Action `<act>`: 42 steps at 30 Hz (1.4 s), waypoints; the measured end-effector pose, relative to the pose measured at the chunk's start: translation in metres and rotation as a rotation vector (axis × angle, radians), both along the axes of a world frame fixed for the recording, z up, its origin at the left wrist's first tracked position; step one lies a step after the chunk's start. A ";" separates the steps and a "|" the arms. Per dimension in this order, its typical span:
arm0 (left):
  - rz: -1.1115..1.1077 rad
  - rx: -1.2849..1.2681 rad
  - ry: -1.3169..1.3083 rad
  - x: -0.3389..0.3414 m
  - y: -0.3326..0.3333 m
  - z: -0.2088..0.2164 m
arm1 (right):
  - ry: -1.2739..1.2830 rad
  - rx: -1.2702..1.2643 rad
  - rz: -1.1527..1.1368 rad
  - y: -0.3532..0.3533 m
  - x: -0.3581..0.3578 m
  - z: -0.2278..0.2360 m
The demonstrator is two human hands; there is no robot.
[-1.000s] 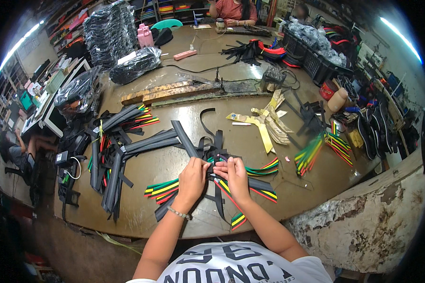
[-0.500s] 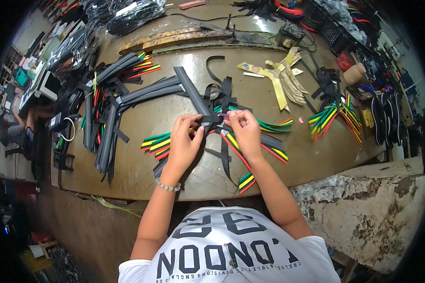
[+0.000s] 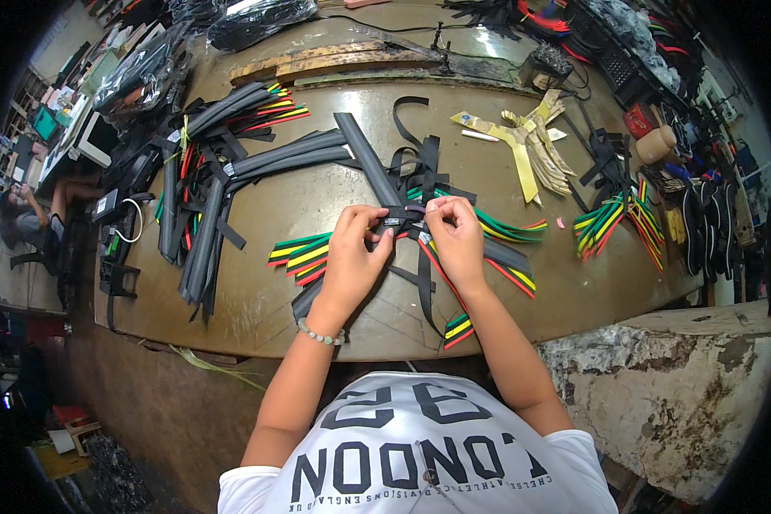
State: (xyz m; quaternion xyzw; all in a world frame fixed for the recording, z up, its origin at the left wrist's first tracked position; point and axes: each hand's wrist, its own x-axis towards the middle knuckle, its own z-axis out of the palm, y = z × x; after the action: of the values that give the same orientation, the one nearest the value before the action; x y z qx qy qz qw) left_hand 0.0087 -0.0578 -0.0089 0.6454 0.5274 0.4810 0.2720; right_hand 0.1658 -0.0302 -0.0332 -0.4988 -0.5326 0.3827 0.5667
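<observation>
At the middle of the table my left hand (image 3: 355, 259) pinches the left end of a small black strap piece (image 3: 407, 213), thumb and fingers closed. Opposite it, my right hand (image 3: 457, 245) pinches the same piece near its right end. Under my hands lies a bundle of black webbing straps (image 3: 428, 163) and striped straps (image 3: 511, 226) in green, yellow, black and red, fanning out to both sides. A flat dark grey strap (image 3: 365, 158) runs up and left from it. My fingers partly hide the held piece.
More bundled dark straps (image 3: 199, 236) lie at left. Yellow-cream Y-shaped pieces (image 3: 522, 154) and another striped bundle (image 3: 604, 227) are at right. Wooden strips (image 3: 325, 64) cross the far side. A person (image 3: 30, 218) sits at far left.
The whole view has shifted slightly, so the table things appear further right. Both hands stay close together on the strap piece, the right fingers now nearer to it.
</observation>
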 end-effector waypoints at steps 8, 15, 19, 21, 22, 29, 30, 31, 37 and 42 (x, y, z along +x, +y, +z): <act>0.006 0.074 0.571 -0.004 -0.001 0.024 | 0.719 -0.275 0.055 0.006 0.017 0.009; 0.095 0.170 0.450 -0.096 0.027 0.121 | 0.892 -0.302 0.093 0.008 0.032 0.005; 0.542 -0.049 0.517 -0.230 0.051 0.115 | 0.863 -0.333 0.118 0.009 0.033 0.003; 0.681 -0.269 0.543 -0.278 0.064 0.081 | 0.843 -0.331 0.119 0.008 0.032 0.003; 0.681 -0.239 0.750 -0.292 0.064 0.063 | 0.839 -0.325 0.118 0.008 0.032 0.004; 0.551 0.356 0.541 -0.135 0.020 0.043 | 0.700 -0.300 0.071 0.007 0.021 0.010; 0.288 0.325 0.436 -0.094 0.011 0.040 | 0.662 -0.267 0.082 0.006 0.018 0.009; 0.103 0.011 0.266 -0.055 -0.001 0.033 | 0.557 -0.250 0.076 0.005 0.014 0.008; -0.057 0.004 0.322 -0.010 0.018 -0.001 | 0.140 -0.101 0.073 0.002 0.000 -0.005; -0.106 0.236 0.428 -0.011 0.022 -0.010 | -0.127 0.072 0.027 -0.002 -0.003 -0.003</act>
State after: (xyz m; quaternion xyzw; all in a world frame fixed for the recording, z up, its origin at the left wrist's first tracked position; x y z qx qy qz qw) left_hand -0.0023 -0.0353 -0.0185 0.7866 0.4785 0.3767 0.1016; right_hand 0.1626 -0.0325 -0.0357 -0.4939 -0.5877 0.3385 0.5442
